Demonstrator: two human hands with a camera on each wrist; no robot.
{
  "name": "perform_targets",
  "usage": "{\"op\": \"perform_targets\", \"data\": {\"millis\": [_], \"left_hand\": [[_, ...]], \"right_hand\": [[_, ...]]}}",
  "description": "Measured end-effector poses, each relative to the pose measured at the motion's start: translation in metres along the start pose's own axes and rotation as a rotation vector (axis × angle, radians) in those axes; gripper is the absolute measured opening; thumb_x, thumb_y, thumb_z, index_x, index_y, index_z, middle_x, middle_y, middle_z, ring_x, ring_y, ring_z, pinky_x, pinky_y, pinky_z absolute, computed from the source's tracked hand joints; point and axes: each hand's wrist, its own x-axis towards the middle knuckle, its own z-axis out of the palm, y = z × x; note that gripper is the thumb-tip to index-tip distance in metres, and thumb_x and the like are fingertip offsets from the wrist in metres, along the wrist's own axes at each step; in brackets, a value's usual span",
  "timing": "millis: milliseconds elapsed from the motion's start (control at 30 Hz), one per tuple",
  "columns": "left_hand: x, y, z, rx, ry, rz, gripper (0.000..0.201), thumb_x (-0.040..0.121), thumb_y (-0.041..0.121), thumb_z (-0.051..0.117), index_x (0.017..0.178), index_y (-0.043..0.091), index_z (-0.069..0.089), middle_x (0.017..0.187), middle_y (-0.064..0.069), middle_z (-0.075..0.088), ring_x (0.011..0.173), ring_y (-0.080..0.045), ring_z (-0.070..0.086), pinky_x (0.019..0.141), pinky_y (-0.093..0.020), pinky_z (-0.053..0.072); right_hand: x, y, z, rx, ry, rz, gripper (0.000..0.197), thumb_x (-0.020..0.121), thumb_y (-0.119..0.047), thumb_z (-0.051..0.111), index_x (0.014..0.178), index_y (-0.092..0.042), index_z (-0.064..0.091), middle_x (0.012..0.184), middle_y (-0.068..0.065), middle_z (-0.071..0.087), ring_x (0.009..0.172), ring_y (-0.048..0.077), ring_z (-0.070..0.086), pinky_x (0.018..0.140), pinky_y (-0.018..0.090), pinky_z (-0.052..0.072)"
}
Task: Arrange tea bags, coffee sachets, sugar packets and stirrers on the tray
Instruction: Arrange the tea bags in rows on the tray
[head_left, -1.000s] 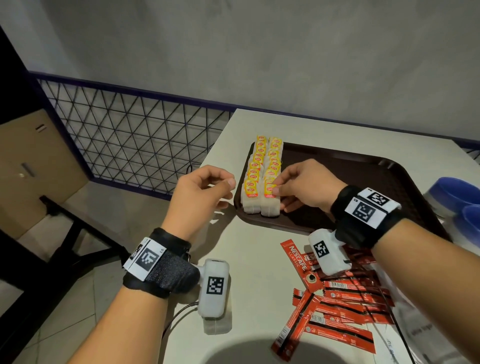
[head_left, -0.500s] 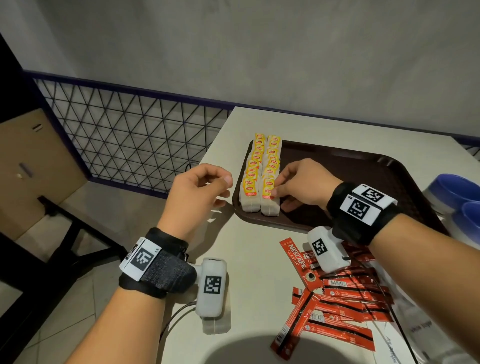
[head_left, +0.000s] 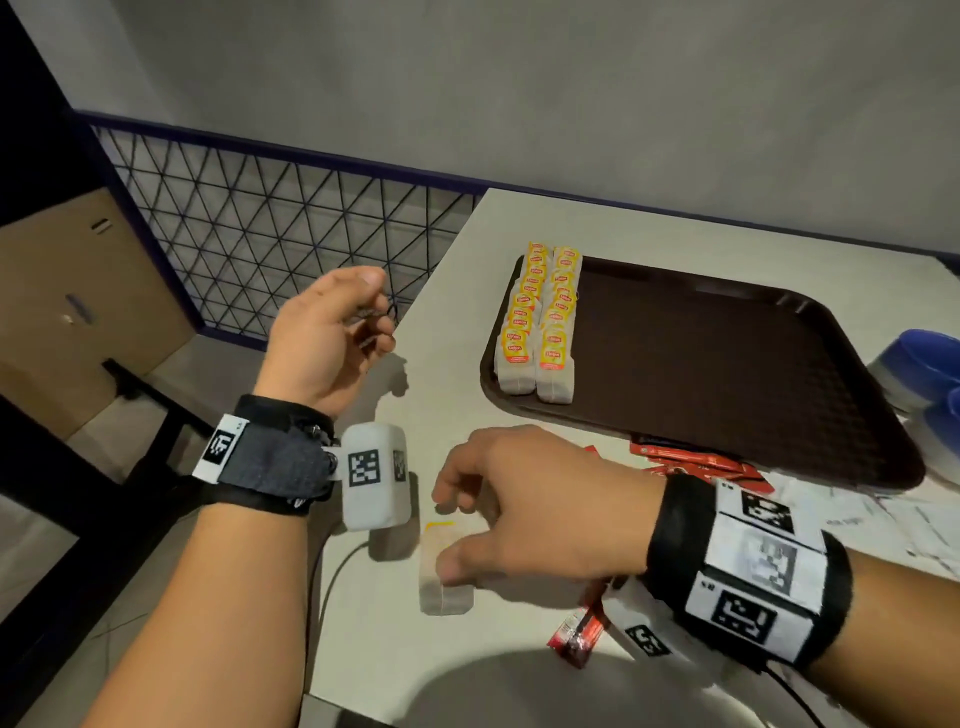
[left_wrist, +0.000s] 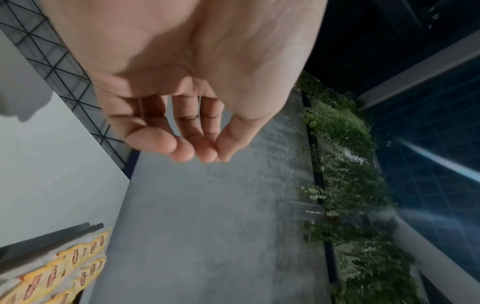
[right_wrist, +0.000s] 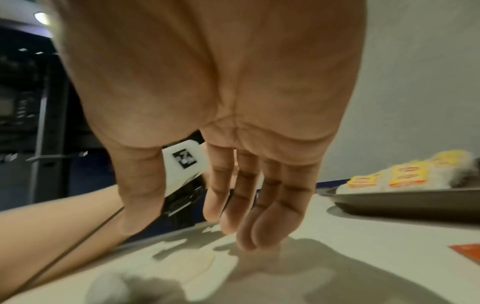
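Neither grip holds anything: the right hand hovers with fingers spread and relaxed just above a loose tea bag lying on the white surface, while the left hand, fingers loosely curled and empty, hangs in the air beyond the surface's left edge. On the brown tray, two neat rows of yellow-tagged tea bags line the left side. Red coffee sachets lie scattered on the surface near the tray's front rim, beside the right wrist.
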Motion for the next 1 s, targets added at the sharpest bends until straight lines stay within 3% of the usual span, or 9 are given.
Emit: {"op": "perform_targets", "data": {"millis": [167,300,400,533,633,667,733,833,1000], "left_hand": [[-0.004,-0.003,0.008,0.104,-0.052,-0.019,0.008,0.101,0.011,0.059,0.096,0.014,0.066,0.072,0.001,0.059,0.06,-0.013,0.054,0.057,-0.022,0.044],[-0.005,-0.006,0.009,0.134,-0.093,-0.032,0.008,0.1,0.012,0.061,0.097,0.013,0.068,0.075,0.0,0.059,0.061,-0.013,0.055,0.056,-0.022,0.045],[-0.005,-0.007,0.01,0.132,-0.104,-0.036,0.006,0.1,0.012,0.061,0.098,0.012,0.068,0.075,0.0,0.059,0.061,-0.013,0.055,0.056,-0.023,0.045],[-0.006,-0.009,0.013,0.144,-0.116,-0.036,0.005,0.1,0.014,0.063,0.1,0.011,0.067,0.075,0.0,0.059,0.062,-0.014,0.055,0.057,-0.024,0.045],[-0.009,-0.013,0.019,0.168,-0.177,-0.046,0.005,0.1,0.014,0.062,0.101,0.012,0.067,0.076,-0.001,0.061,0.064,-0.015,0.056,0.059,-0.024,0.046],[-0.011,-0.014,0.023,0.189,-0.22,-0.049,0.006,0.1,0.013,0.062,0.101,0.012,0.067,0.078,-0.002,0.063,0.065,-0.016,0.058,0.06,-0.025,0.047],[-0.018,-0.019,0.032,0.239,-0.352,-0.069,0.009,0.1,0.008,0.062,0.105,0.01,0.068,0.09,-0.007,0.07,0.073,-0.02,0.064,0.064,-0.028,0.051],[-0.03,-0.029,0.044,0.177,-0.556,-0.185,0.035,0.086,-0.004,0.067,0.121,0.0,0.064,0.112,-0.018,0.071,0.088,-0.023,0.072,0.07,-0.029,0.058],[-0.039,-0.04,0.055,0.216,-0.71,-0.256,0.04,0.087,0.008,0.059,0.127,0.003,0.063,0.112,-0.018,0.075,0.096,-0.026,0.071,0.084,-0.036,0.059]], "right_hand": [[-0.003,-0.014,0.021,-0.273,-0.046,-0.077,0.069,0.075,-0.066,0.079,0.129,-0.029,0.057,0.103,-0.007,0.047,0.093,0.017,0.051,0.077,0.039,0.051],[-0.002,-0.021,0.023,-0.418,-0.02,-0.132,0.023,0.096,-0.037,0.063,0.108,-0.017,0.065,0.096,0.002,0.05,0.078,0.023,0.054,0.067,0.038,0.049],[-0.004,-0.014,0.022,-0.426,0.005,-0.08,0.013,0.095,-0.023,0.056,0.094,-0.015,0.066,0.091,0.006,0.056,0.076,0.026,0.059,0.07,0.041,0.057],[-0.01,0.005,0.005,-0.095,0.081,0.042,0.018,0.096,-0.029,0.056,0.097,-0.023,0.072,0.089,-0.005,0.069,0.08,0.015,0.065,0.074,0.034,0.059],[-0.018,0.02,-0.013,0.142,0.229,0.075,0.012,0.093,-0.032,0.068,0.093,-0.027,0.079,0.081,-0.014,0.074,0.074,0.003,0.067,0.066,0.016,0.052],[-0.021,0.026,-0.018,0.243,0.282,0.082,0.009,0.092,-0.03,0.071,0.09,-0.027,0.08,0.079,-0.014,0.075,0.07,0.005,0.068,0.063,0.017,0.051],[-0.028,0.037,-0.028,0.441,0.39,0.09,0.007,0.093,-0.025,0.075,0.089,-0.024,0.081,0.079,-0.005,0.077,0.066,0.018,0.068,0.067,0.03,0.054],[-0.039,0.05,-0.036,0.804,0.505,0.079,0.008,0.092,-0.015,0.074,0.095,-0.012,0.081,0.072,0.004,0.074,0.065,0.017,0.062,0.068,0.035,0.053],[-0.045,0.059,-0.035,1.146,0.629,0.002,0.026,0.084,-0.009,0.07,0.107,0.003,0.074,0.095,0.027,0.075,0.076,0.032,0.069,0.065,0.036,0.058]]}}
